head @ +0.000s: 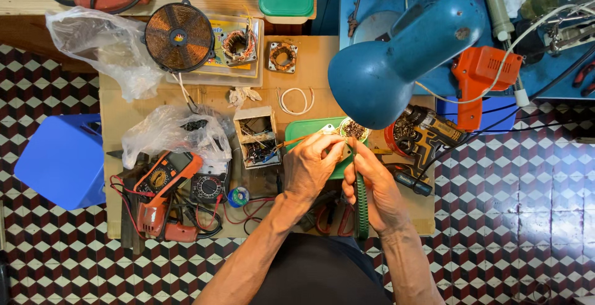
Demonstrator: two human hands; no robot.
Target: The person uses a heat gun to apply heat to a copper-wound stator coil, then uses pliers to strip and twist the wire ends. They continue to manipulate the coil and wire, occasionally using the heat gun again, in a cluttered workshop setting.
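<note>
A: Where do the hands sit?

B: Just below centre frame. The left hand (310, 165) pinches something small against the green plastic tray (304, 128); what exactly is hidden by the fingers. The right hand (375, 184) closes around a green ribbed handle (361, 209), probably a soldering iron, its tip up between the fingers.

A: What could go wrong?

B: If the tip is hot, it could likely scorch a fingertip or melt the soft tray, being so close. The blue metal lamp (396, 60) hangs low above, easy to bump.

A: Around them?

B: An orange multimeter (164, 175) with tangled red leads at lower left, crinkled clear bags (173, 132), a flat copper coil (180, 36) at upper left.
</note>
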